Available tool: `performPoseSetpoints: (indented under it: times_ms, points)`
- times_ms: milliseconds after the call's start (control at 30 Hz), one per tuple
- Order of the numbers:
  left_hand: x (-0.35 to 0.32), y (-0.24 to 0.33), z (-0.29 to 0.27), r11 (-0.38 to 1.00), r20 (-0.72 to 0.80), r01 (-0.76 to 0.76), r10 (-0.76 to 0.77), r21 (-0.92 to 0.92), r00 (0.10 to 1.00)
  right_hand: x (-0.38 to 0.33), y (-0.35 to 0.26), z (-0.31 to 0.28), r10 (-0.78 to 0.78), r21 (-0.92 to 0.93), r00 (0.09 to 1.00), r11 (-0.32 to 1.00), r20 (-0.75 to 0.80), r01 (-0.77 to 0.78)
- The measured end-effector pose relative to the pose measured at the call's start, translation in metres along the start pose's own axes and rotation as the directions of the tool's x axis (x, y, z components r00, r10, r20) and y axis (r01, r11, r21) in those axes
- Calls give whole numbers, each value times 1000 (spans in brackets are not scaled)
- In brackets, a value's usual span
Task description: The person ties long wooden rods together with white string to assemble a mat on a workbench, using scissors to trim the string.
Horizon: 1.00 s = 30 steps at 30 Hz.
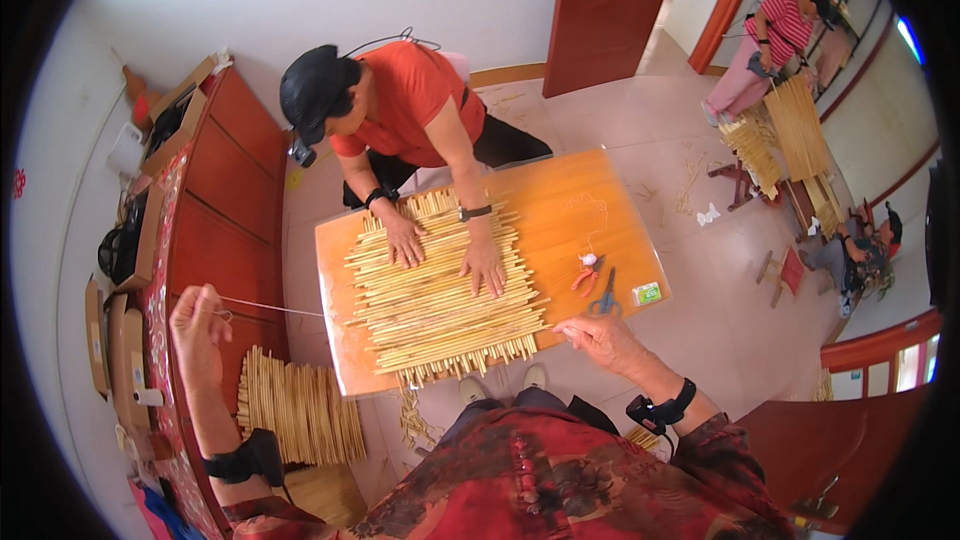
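Note:
My left hand (200, 330), raised off the left side of the table, is closed on a thin white string (270, 307). The string runs taut toward the left edge of a mat of straw-coloured stalks (440, 290). Beside the mat's near right corner, my right hand (605, 345) is closed in a pinch; what its fingertips hold is too small to make out. The stalks lie side by side across the orange table (570, 200). Across from me, a person in a red shirt (410, 100) presses both hands flat on the mat.
Scissors (606, 298), red-handled pliers (586, 278), a small white ball of thread (588, 260) and a green-and-white packet (647, 293) lie on the table's right. Another stalk mat (295, 405) leans by the red cabinet (225, 220). Two other people are at the far right.

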<state>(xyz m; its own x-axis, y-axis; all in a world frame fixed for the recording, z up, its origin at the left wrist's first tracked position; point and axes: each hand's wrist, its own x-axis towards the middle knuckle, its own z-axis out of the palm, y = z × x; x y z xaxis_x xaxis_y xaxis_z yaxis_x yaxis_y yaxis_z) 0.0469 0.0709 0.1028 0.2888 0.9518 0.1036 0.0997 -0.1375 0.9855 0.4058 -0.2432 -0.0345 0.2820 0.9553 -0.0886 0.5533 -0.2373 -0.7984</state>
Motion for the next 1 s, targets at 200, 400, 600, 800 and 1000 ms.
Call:
performPoseSetpoints:
  times_ms: [200, 400, 600, 800, 1000]
  points:
    - [-51, -94, -32, 843, 11, 245, -285, 478, 959, 20, -39, 4, -173, -132, 985, 976, 5, 172]
    - [-99, -179, -65, 737, -10, 273, -340, 619, 941, 26, -52, 10, -218, -218, 973, 949, 73, 229]
    - [-113, -168, -25, 264, -22, 141, -408, 954, 913, 28, -68, 19, -243, -285, 960, 918, 141, 275]
    - [-83, -108, 78, 558, 417, -290, -112, 777, 902, 29, -68, 42, -293, -354, 930, 865, 221, 356]
    - [-106, -95, 188, 975, 765, 223, -161, 24, 623, 24, -73, 48, -264, -434, 946, 842, 187, 320]
